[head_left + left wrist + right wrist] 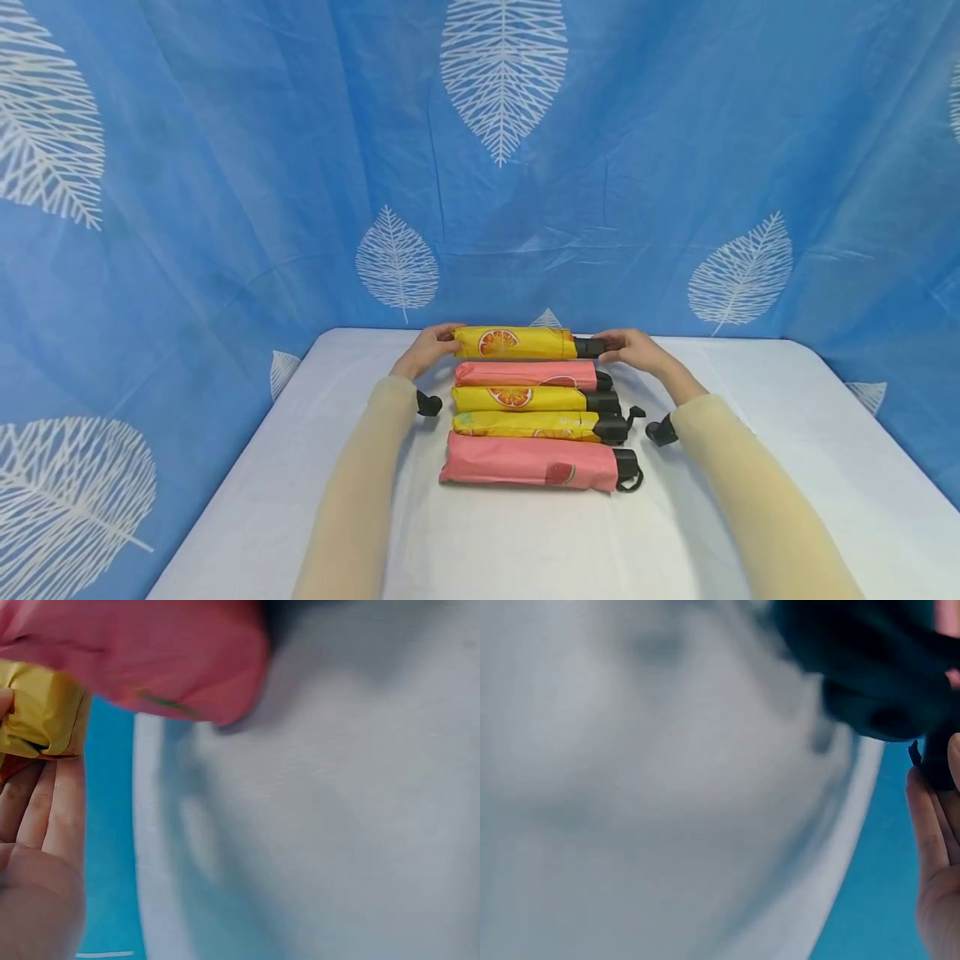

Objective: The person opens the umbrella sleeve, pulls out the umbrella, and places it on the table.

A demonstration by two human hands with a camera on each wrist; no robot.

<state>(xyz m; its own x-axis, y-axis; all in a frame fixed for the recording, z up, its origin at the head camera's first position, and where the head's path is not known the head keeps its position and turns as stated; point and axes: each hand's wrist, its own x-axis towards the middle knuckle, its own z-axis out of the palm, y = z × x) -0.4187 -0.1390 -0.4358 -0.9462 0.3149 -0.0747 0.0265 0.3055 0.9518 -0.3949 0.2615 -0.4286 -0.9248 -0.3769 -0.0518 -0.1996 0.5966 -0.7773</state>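
Observation:
A yellow folding umbrella [517, 342] with an orange-slice print lies across the far end of the table, the farthest in a row of several. My left hand [432, 348] grips its left end; in the left wrist view the thumb and fingers [54, 814] lie on either side of the yellow cloth. At the other end my right hand [633, 348] holds the black handle [590, 347] between thumb and fingers. Closest to it in the row is a pink umbrella [525, 373]. The undersides of the umbrellas are hidden.
Nearer me lie two more yellow umbrellas [487, 398] and, in front, a pink one [525, 461] with a watermelon print, handles to the right. A white cloth covers the table [525, 542]. Behind hangs a blue curtain [600, 208] with white leaves.

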